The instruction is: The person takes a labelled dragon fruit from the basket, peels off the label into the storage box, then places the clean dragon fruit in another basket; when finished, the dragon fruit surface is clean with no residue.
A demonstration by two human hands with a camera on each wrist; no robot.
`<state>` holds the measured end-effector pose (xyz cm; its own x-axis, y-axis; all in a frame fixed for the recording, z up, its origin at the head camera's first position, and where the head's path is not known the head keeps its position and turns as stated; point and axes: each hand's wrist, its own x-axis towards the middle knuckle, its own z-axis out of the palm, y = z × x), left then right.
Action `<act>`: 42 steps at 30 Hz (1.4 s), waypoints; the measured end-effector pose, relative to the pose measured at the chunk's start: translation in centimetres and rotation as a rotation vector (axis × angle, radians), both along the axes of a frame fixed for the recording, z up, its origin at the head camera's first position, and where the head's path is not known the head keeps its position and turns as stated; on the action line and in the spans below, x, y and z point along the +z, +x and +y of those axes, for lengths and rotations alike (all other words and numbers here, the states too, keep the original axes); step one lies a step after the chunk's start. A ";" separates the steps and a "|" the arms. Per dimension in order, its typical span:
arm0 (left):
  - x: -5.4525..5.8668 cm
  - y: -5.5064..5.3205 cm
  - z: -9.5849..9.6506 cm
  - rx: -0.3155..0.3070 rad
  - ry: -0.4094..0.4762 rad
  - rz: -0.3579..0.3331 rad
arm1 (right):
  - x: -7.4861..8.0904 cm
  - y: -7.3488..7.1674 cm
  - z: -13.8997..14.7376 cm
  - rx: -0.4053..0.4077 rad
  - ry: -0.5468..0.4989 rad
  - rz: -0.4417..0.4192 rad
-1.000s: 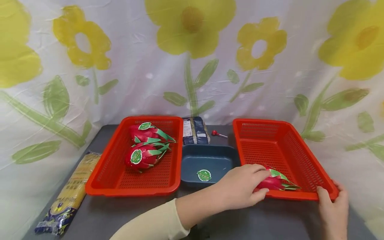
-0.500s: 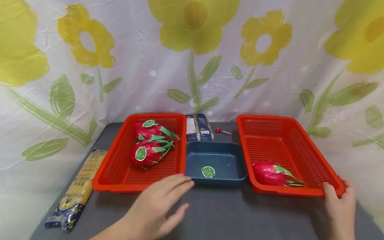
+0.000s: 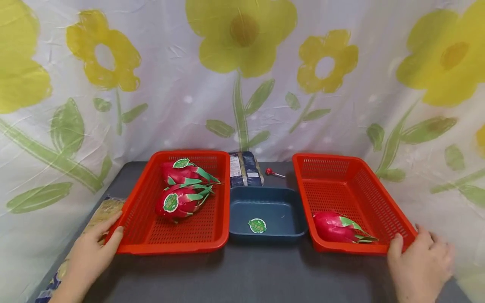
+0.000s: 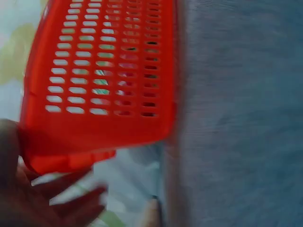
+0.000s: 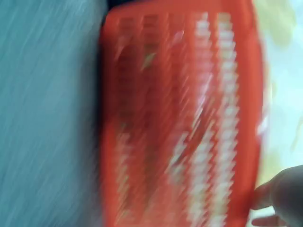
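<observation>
My left hand (image 3: 88, 252) is at the front left corner of the left red plastic basket (image 3: 178, 248), touching its rim with fingers fairly straight. In the left wrist view its fingers (image 4: 71, 203) spread below the rim. Inside that basket lie two dragon fruits (image 3: 182, 202) with green-tipped scales and stickers. My right hand (image 3: 420, 265) holds the front right corner of the right red basket (image 3: 350, 247), thumb in front and fingers at the side. One dragon fruit (image 3: 333, 227) rests near that basket's front. The right wrist view is blurred.
Between the baskets sits a dark blue tray (image 3: 265, 237) with a green round sticker (image 3: 257, 225) in it. Behind it are a dark blue package (image 3: 246, 169) and a red lollipop (image 3: 270, 171). A yellow-and-blue bag (image 3: 102, 214) lies left, partly behind my hand. A flowered curtain (image 3: 166, 105) hangs behind.
My left hand has left the dragon fruit in the right basket and crossed to the left basket's front left corner. My right hand stays at the right basket's corner, its grip slightly shifted.
</observation>
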<state>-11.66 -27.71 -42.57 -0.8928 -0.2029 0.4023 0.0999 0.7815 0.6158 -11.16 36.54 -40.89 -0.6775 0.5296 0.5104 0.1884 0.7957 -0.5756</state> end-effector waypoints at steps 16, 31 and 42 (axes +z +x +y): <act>-3.8 -0.4 -1.6 -0.087 0.323 0.123 | 7.7 -4.7 -24.3 0.979 0.365 0.017; -3.9 -0.3 -1.0 -0.095 0.380 0.118 | 2.1 -15.1 -36.3 1.201 0.461 -0.366; -3.6 0.0 -1.2 -0.085 0.364 0.104 | 1.5 -16.6 -38.1 1.165 0.582 -0.347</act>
<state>-11.69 -28.90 -46.19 -0.8708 -0.2765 0.4065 0.2311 0.4997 0.8348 -27.77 -1.56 -39.42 -0.7204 -0.6712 0.1744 -0.6934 0.7019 -0.1630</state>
